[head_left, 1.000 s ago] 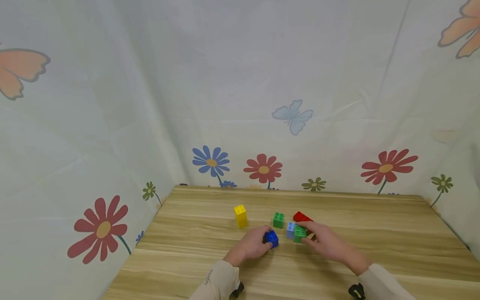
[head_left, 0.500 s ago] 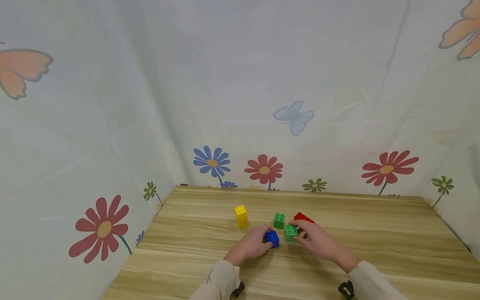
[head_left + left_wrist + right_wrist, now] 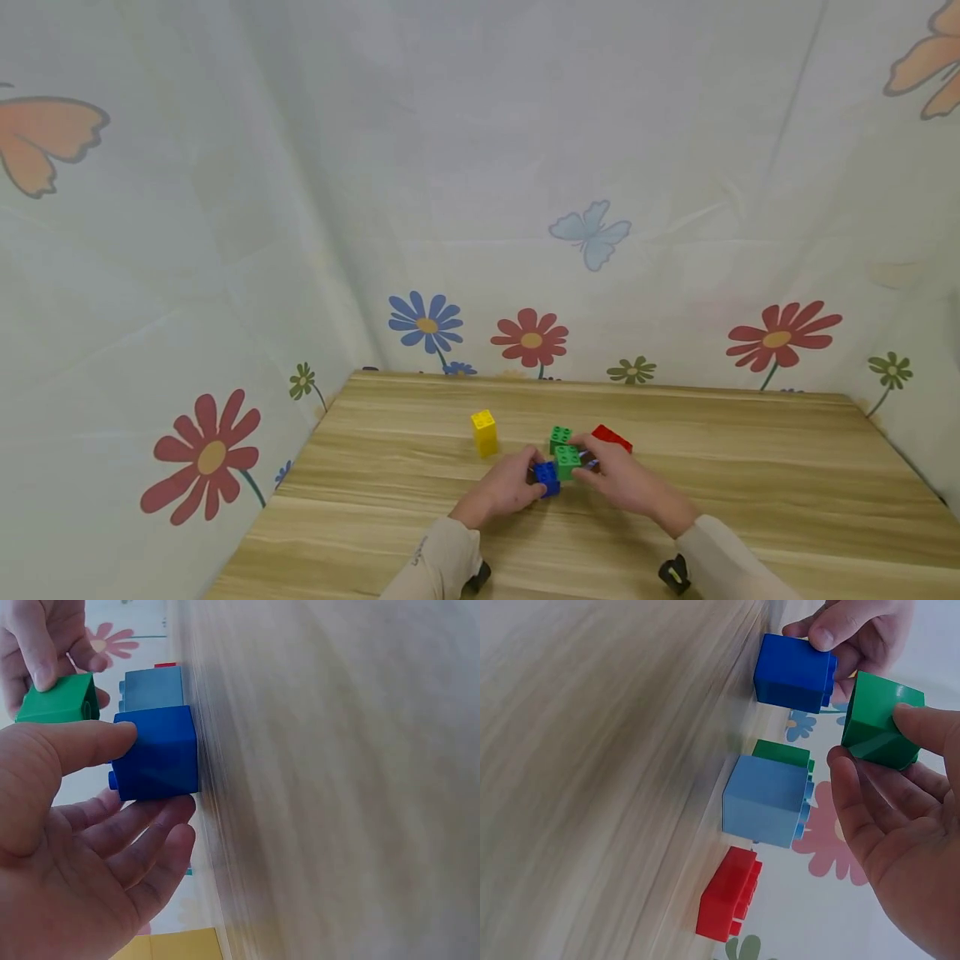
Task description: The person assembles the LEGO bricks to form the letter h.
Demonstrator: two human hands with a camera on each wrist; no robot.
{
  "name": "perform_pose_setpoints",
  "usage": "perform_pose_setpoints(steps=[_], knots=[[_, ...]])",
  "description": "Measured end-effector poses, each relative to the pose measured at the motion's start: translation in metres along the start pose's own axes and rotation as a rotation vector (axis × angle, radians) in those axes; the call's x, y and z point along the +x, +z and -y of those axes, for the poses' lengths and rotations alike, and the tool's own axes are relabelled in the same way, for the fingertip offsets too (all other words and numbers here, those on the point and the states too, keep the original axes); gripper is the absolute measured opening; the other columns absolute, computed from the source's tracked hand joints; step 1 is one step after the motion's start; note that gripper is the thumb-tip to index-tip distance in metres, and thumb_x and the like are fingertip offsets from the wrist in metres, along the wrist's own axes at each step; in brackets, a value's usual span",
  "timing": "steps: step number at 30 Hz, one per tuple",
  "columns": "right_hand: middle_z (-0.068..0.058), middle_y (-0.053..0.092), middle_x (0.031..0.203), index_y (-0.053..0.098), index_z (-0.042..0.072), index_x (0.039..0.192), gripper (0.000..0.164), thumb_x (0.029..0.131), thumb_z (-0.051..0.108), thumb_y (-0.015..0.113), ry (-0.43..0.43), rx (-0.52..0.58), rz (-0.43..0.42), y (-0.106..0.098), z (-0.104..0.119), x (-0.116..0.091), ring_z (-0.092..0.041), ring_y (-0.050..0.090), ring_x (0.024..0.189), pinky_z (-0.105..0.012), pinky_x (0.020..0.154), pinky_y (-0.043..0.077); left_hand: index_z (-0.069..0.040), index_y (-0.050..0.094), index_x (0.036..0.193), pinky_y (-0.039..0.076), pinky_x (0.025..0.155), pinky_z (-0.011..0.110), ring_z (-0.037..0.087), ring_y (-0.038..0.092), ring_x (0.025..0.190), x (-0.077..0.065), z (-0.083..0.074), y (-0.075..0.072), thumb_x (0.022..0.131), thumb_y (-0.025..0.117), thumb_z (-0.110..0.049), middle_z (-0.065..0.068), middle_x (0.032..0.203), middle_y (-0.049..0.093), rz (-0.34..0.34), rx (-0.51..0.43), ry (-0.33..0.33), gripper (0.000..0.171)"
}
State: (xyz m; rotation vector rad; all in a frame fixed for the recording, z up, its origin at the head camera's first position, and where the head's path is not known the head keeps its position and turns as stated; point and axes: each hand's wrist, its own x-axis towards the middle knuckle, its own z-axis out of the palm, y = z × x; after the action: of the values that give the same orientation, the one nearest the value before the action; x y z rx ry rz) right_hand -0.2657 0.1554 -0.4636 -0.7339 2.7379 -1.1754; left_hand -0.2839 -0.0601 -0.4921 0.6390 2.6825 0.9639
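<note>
My left hand (image 3: pixel 508 485) holds a dark blue toy brick (image 3: pixel 157 754) on the table between thumb and fingers, its studs facing up. A green brick (image 3: pixel 881 720) is pinched in my right hand (image 3: pixel 626 482), raised above the tabletop and just right of the blue brick. Behind the held green brick in the head view stands a second green brick (image 3: pixel 559 435). A light blue brick (image 3: pixel 765 799) sits under and beside the right hand, mostly hidden from the head camera. Farther right lies a red brick (image 3: pixel 727 894) with a sloped side.
To the left of the hands a tall yellow brick stack (image 3: pixel 484 433) stands upright on the wooden table (image 3: pixel 390 483). A pale curtain (image 3: pixel 465 167) printed with flowers and butterflies rises behind the table's far edge and along its sides.
My right hand has lifted the green brick away from beside the light blue one and carried it left toward the dark blue brick. The left hand has stayed in place.
</note>
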Motion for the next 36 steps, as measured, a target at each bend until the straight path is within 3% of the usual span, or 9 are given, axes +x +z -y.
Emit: perform_pose_setpoints(steps=[11,36], knots=[[-0.003,0.060,0.114,0.053,0.007,0.126,0.038,0.092,0.019,0.064,-0.005,0.003,0.009,0.009,0.001,0.009,-0.018,0.059,0.098,-0.035,0.082,0.051,-0.010,0.053,0.114,0.048,0.084,0.032,0.014,0.058,0.095,0.003,0.001,0.000,0.090,0.066,-0.014,0.002,0.107,0.061,0.000,-0.002,0.045,0.028],[-0.002,0.059,0.114,0.051,0.004,0.130,0.039,0.093,0.013,0.061,-0.071,-0.041,0.031,0.016,0.002,0.019,-0.014,0.058,0.098,-0.033,0.083,0.050,-0.010,0.050,0.125,0.047,0.088,0.032,0.014,0.058,0.101,0.006,0.001,-0.002,0.090,0.065,-0.013,0.002,0.115,0.060,0.022,-0.002,0.029,0.038]])
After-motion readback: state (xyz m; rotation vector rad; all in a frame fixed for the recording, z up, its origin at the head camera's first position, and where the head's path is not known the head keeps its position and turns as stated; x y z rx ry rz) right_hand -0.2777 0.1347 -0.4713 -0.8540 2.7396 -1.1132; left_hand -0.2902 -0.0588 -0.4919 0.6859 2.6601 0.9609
